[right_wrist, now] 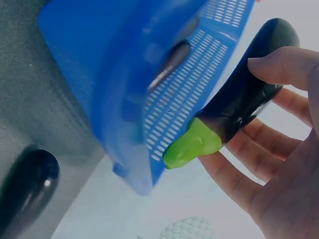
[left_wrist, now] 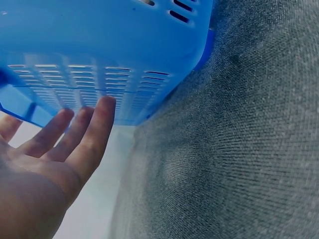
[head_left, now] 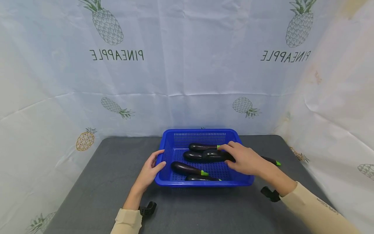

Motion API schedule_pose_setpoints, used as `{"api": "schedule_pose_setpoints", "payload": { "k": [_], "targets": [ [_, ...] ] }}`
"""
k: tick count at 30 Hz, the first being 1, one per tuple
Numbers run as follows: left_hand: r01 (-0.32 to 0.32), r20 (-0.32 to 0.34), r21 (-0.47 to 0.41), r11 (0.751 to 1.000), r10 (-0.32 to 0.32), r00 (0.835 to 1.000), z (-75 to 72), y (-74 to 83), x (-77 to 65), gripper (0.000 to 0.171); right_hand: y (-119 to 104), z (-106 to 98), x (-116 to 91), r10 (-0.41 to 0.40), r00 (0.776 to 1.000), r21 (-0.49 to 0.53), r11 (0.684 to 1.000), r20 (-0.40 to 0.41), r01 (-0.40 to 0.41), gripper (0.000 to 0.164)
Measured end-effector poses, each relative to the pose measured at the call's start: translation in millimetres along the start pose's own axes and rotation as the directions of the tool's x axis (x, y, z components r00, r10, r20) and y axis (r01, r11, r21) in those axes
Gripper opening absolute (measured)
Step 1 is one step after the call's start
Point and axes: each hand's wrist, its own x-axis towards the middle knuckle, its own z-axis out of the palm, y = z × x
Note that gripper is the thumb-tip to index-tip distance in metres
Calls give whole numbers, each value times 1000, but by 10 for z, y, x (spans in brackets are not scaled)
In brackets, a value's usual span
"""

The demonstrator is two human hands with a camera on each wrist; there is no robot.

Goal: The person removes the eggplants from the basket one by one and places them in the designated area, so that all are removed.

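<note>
My right hand [head_left: 243,159] holds a dark eggplant [head_left: 213,156] over the right part of a blue plastic basket [head_left: 204,183]. In the right wrist view, thumb and fingers wrap round this eggplant, its green cap [right_wrist: 194,144] pointing toward the basket wall. Several other eggplants lie in the basket, among them one at the back [head_left: 201,147] and one at the front left [head_left: 184,168]. My left hand [head_left: 149,170] is at the basket's left rim, its fingers fairly straight and spread against or close beside the outer wall in the left wrist view.
Another eggplant [head_left: 271,160] lies on the dark grey table [head_left: 117,182], right of the basket and partly hidden by my right arm. A white cloth [head_left: 187,71] printed with pineapples hangs behind and at both sides. Black straps circle both wrists.
</note>
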Motion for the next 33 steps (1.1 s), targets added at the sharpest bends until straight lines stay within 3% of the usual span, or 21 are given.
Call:
{"api": "schedule_pose_setpoints", "payload": {
  "k": [13, 33],
  "targets": [
    [7, -10, -2, 1000, -7, 1000, -31, 6, -4, 53, 110, -180, -183, 18, 998, -40, 999, -52, -20, 47],
    [-4, -1, -18, 1000, 4, 1000, 6, 15, -8, 52, 538, -248, -653, 113, 986, 40, 993, -120, -109, 49]
  ]
}}
